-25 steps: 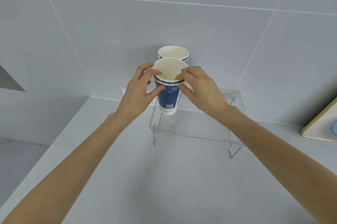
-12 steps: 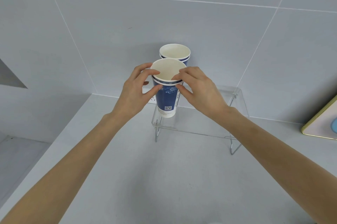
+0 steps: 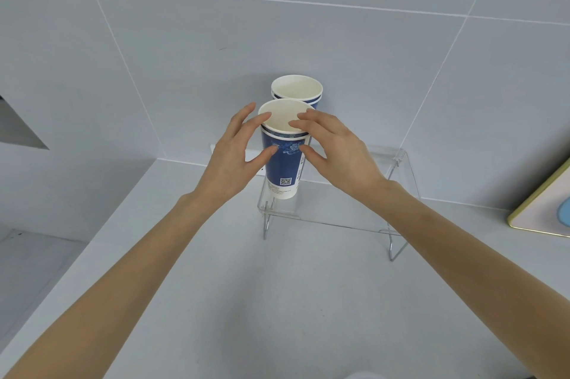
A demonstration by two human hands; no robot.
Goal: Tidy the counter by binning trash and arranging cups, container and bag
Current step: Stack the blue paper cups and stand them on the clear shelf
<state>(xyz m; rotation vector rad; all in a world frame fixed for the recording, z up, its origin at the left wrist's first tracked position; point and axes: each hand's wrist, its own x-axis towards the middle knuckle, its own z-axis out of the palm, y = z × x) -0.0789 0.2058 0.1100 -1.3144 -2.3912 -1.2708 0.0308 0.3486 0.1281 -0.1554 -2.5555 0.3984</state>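
Both hands' fingers spread open round front cup stack (image 3: 285, 159) on acrylic riser (image 3: 354, 209); if we bump it, stack tips.

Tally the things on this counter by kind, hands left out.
Blue-and-white paper cup stacks: 2, near one, far one, each showing a double rim
Clear acrylic shelf riser: 1
Gold-edged pale flat box: 1
Total: 4

head view | worn at head height | aimed forward and down at counter (image 3: 277, 301) and tiled wall (image 3: 308, 39) | hands seen close
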